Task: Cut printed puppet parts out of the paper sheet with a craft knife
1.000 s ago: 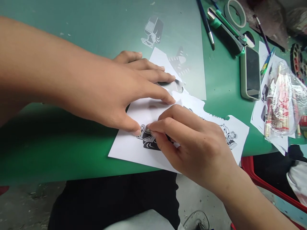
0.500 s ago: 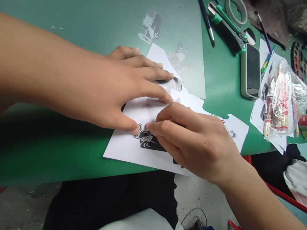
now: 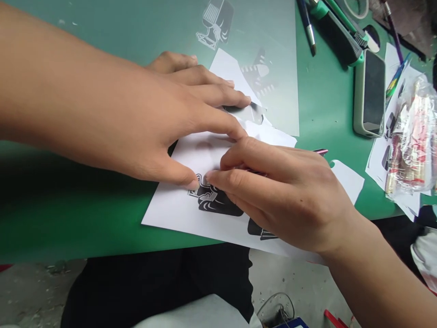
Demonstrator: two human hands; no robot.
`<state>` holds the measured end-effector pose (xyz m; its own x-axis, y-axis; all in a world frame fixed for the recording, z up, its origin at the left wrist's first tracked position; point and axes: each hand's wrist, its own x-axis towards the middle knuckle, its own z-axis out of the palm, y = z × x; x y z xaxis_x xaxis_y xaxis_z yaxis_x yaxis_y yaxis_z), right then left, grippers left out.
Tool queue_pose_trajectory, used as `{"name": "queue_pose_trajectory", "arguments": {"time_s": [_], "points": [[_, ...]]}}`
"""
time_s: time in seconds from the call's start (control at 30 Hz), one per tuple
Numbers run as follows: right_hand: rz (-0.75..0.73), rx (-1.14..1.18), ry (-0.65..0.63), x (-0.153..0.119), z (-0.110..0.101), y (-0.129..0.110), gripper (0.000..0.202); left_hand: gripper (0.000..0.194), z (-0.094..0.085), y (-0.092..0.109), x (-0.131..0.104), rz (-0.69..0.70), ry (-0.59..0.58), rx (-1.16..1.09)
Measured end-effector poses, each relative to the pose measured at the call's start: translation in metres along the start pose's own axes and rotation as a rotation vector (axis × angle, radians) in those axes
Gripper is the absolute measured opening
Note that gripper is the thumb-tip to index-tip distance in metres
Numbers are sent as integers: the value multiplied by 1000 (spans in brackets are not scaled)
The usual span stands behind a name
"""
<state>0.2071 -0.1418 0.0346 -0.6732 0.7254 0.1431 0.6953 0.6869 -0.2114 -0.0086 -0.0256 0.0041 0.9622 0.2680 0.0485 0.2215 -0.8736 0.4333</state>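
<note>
My left hand [image 3: 191,118] lies with fingers spread on a white paper [image 3: 170,205], its thumb tip beside a black printed figure [image 3: 218,200]. My right hand [image 3: 273,182] is closed in a pinch over the same figure, around a thin pen-like tool [image 3: 320,151] whose dark pink end shows behind the knuckles. The tool's tip is hidden by the fingers. A second black print [image 3: 261,229] is partly covered by the right hand. Above the paper, a translucent sheet [image 3: 266,27] bears another printed figure [image 3: 218,23], with a white scrap [image 3: 228,68] over its lower part.
On the green table [image 3: 327,105] at the upper right are a brush [image 3: 309,32], a green and black cutter [image 3: 337,36] and a phone [image 3: 370,93]. Further right, a clear plastic bag [image 3: 413,136] lies on printed papers. The table's front edge runs below the hands.
The view has shifted slightly, so the phone and tools sit further right. My right hand has tilted a little, and the tool's end now shows behind it. My left hand remains spread on the paper.
</note>
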Motion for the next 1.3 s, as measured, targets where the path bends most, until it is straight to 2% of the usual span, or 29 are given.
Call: {"name": "queue_pose_trajectory", "arguments": {"time_s": [0.17,0.3,0.43,0.67,1.03,1.17,1.3], "points": [[-12,13,16,0,1,2,29,60,-1,5,1,-20,-19,-21],[-19,2,37,-1,1,2,27,59,-4,7,1,-113,-69,-16],[-1,4,24,-1,-1,0,28,66,0,1,1,-32,-12,-64],[-10,20,41,-2,-1,-1,27,67,4,-1,0,15,-4,-3],[-68,-41,21,2,-1,8,35,69,3,-4,-1,42,6,53],[-104,11,1,7,-4,15,31,70,4,-4,0,38,12,38],[-104,105,-80,14,-8,20,30,72,3,-2,0,18,5,16]]}}
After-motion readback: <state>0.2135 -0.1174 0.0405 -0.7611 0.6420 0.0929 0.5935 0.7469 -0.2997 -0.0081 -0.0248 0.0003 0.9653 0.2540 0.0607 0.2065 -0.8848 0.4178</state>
